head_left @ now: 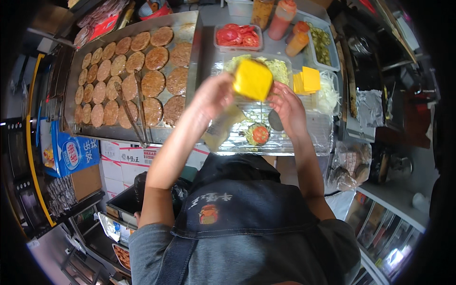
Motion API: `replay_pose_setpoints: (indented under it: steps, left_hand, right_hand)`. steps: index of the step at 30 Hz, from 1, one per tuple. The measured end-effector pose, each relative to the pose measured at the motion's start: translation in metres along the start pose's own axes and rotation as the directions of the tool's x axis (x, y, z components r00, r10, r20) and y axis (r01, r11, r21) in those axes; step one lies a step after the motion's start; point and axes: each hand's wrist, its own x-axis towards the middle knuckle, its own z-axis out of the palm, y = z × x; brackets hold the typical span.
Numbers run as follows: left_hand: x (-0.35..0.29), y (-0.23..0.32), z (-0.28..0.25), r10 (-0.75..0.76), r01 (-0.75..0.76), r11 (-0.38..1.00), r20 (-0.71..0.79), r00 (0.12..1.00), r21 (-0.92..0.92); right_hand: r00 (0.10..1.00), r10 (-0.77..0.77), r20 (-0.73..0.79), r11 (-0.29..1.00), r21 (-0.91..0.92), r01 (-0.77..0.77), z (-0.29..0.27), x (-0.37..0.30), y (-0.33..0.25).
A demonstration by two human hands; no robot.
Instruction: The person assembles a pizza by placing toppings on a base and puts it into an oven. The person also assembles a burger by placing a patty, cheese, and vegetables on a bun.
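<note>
Over the wire rack, a yellow cheese slice is held up between my two hands; a brown edge shows behind its top, and what that is I cannot make out. My left hand, slightly smeared, grips its left side. The fingers of my right hand pinch its lower right corner. Below them on the rack lie shredded lettuce and a tomato slice in one small pile. Beside that pile are a dark grey round thing and a blurred tan sheet.
Left of me is a griddle with rows of patties and tongs lying across them. Beyond the rack stand tomato slices, shredded lettuce, sauce bottles and pickles. Stacked cheese slices and sliced onion are at right.
</note>
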Motion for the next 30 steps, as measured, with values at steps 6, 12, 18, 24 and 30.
replay_pose_setpoints:
  steps: [6,12,18,24,30]
  left_hand:
    - [0.027,-0.127,-0.04,-0.196,0.211,0.963,-0.105,0.975,0.165]
    - [0.041,-0.197,-0.064,-0.033,0.121,0.887,-0.2,0.979,0.446]
    - [0.051,-0.212,-0.08,0.015,0.079,0.868,-0.185,0.983,0.49]
    - [0.059,-0.226,-0.095,0.096,0.02,0.882,-0.221,0.971,0.471]
    - [0.033,-0.201,-0.079,0.351,-0.153,0.548,-0.061,0.934,0.822]
  right_hand:
    - [0.967,0.25,-0.045,0.958,-0.13,-0.254,-0.088,-0.03,0.065]
    - [0.963,0.192,-0.19,0.872,-0.416,-0.256,-0.134,-0.055,0.151]
    - [0.99,0.059,-0.131,0.873,-0.474,-0.115,-0.155,-0.049,0.183]
    - [0.998,0.02,-0.057,0.683,-0.729,-0.055,-0.143,-0.047,0.132]
    - [0.805,-0.592,-0.033,0.157,-0.985,0.076,-0.221,0.006,0.033]
